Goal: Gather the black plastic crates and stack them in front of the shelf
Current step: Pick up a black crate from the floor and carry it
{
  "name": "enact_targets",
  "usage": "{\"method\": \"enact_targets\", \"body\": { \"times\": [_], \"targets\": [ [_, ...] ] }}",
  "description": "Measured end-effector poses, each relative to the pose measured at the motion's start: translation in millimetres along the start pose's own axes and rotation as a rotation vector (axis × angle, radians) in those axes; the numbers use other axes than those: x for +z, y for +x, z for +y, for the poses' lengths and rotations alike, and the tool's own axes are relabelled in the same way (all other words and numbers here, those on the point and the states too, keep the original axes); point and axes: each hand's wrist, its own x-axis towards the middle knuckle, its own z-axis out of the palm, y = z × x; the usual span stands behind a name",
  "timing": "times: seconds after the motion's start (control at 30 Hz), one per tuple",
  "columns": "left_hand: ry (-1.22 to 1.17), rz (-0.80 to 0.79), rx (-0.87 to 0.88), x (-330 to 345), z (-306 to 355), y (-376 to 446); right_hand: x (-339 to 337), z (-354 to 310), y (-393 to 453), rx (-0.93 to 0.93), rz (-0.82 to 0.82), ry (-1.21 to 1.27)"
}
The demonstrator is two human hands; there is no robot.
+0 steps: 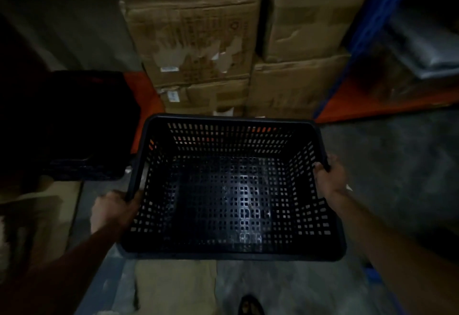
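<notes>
I hold an empty black perforated plastic crate level above the grey floor in the middle of the view. My left hand grips its left rim, fingers curled over the edge. On the opposite side my right hand grips the right rim. Another dark crate-like shape sits to the left, mostly lost in shadow. The shelf, with a blue upright and orange beam, stands at the right.
Stacked cardboard boxes rise straight ahead behind the crate. Flat cardboard lies on the floor under me, beside my foot. Grey wrapped goods lie on the shelf. Bare concrete floor extends to the right.
</notes>
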Motion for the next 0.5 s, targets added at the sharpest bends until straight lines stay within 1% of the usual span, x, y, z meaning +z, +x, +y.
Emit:
{"method": "enact_targets", "body": {
  "times": [0.1,0.27,0.5],
  "targets": [
    [0.004,0.005,-0.063,11.8,-14.7,7.5,33.8,-5.8,18.4,0.024,-0.064,-0.007],
    [-0.014,0.042,-0.175,38.2,-41.0,23.3,94.5,-5.8,44.7,-0.02,-0.178,-0.015],
    [-0.032,0.063,-0.24,57.0,-66.9,46.0,151.8,-9.8,58.6,-0.041,-0.258,-0.016]
  ]
}}
